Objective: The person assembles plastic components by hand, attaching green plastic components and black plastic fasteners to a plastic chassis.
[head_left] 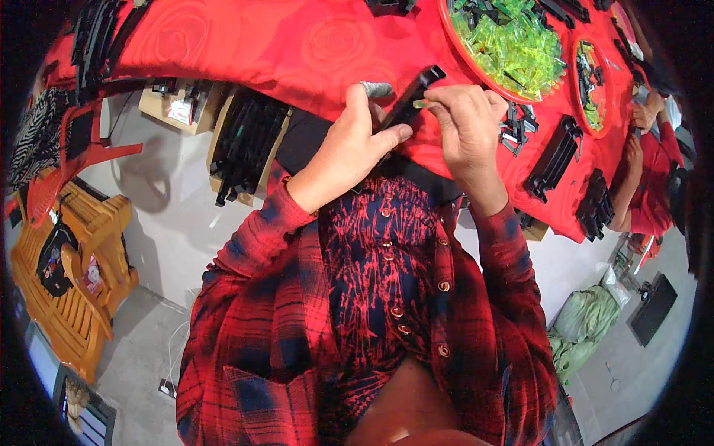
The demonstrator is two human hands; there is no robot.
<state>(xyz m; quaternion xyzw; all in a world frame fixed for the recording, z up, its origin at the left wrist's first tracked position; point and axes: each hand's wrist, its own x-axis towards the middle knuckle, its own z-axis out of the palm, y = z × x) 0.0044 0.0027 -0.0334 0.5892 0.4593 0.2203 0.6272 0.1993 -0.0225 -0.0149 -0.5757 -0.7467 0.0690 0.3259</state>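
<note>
My left hand (pixel 336 152) grips a long black plastic part (pixel 408 100), which slants up and away over the edge of the red tablecloth (pixel 282 63). A grey wrap (pixel 378 89) covers one of its fingers. Between the thumb and forefinger of my right hand (pixel 470 130) is a small translucent yellow-green piece (pixel 421 104), held close against the side of the black part. Whether the two touch is hard to tell. Farther right, a red basin (pixel 462 56) holds many translucent yellow-green pieces.
A smaller red basin (pixel 576 82) contains mixed small pieces. Black parts (pixel 554 160) lie stacked at the table's right. Below the left edge stands a box of black parts (pixel 248 145). A wooden chair (pixel 71 275) is at left; another person's hand (pixel 645 111) shows at far right.
</note>
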